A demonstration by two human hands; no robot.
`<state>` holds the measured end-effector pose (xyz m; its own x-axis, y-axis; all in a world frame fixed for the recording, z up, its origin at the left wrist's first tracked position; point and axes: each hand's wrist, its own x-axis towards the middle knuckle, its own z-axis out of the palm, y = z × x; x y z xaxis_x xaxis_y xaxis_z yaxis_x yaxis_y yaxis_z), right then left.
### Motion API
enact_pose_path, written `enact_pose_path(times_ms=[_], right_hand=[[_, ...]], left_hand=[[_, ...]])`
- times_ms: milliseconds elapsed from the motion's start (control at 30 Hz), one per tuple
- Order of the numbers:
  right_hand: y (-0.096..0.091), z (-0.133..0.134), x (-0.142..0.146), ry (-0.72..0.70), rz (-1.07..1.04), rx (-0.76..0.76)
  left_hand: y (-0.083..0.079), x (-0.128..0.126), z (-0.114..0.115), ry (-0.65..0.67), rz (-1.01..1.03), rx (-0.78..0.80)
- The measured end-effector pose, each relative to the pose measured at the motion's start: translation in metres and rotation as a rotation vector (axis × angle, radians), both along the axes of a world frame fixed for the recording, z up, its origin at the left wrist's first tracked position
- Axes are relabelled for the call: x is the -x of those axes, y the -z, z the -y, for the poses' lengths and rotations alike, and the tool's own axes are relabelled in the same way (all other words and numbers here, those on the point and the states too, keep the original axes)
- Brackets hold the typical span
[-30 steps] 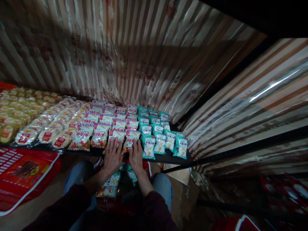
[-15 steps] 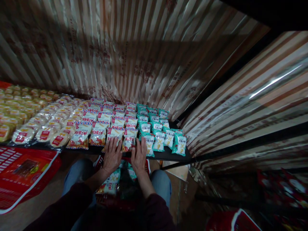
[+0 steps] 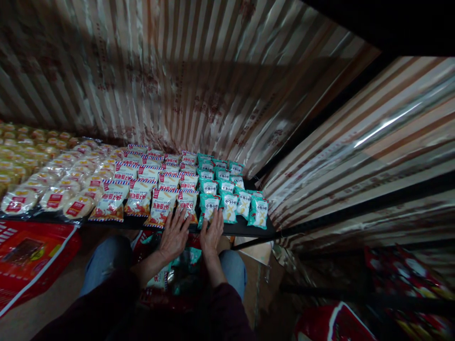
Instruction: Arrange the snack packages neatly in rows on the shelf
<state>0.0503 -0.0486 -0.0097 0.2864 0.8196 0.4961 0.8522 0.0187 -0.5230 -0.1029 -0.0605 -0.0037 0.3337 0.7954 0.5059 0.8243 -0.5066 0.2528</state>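
Nearest, along the bottom: dark maroon long sleeves (image 3: 227, 308) reaching forward past knees in blue denim (image 3: 232, 270). Low in shadow between the knees, a red plastic basket (image 3: 138, 239) with loose teal-and-white packets (image 3: 194, 255) inside. To the left, at floor level, a larger red slatted basket with a white rim (image 3: 66, 246); at lower right, part of another red container with a white edge (image 3: 318, 322).

Next, at the front edge of a long black shelf (image 3: 245, 229): left hand (image 3: 175, 237) and right hand (image 3: 212, 234) side by side, backs up, slightly apart. Fingers of both hands open, extended and a little spread. Left fingers over the lower edges of two white-and-orange plastic packets with red lettering (image 3: 159, 207); right fingers over the lower front of a small teal-and-white plastic packet (image 3: 209, 202); probably touching, though hard to confirm in dim light.

Behind and beside the hands, on the shelf: rows of matching packets, teal ones to the right, red-lettered ones in the middle. Farther left, clear-wrapped round pale cakes with red labels (image 3: 53, 201), then yellow-wrapped round ones (image 3: 31, 156).

Farthest: a rippled beige-and-brown striped plastic sheet (image 3: 213, 71) and a slanting black post (image 3: 325, 118).
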Motion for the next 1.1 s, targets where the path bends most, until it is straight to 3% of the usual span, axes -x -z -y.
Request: enact_pose_path(times_ms=[333, 567, 800, 1100], right_hand=[[0.003, -0.003, -0.002, -0.002, -0.008, -0.012], [0.004, -0.006, -0.008, -0.119, 0.012, -0.022], [-0.004, -0.002, -0.006, -0.073, -0.011, -0.07], [-0.017, -0.021, -0.02, -0.085, -0.098, -0.004]], left_hand=[[-0.015, -0.017, -0.011, 0.048, -0.007, -0.055], [-0.009, -0.016, -0.019, 0.026, 0.011, -0.043], [-0.008, -0.017, -0.017, 0.074, -0.039, -0.075], [0.004, -0.041, -0.02, 0.146, -0.12, -0.11]])
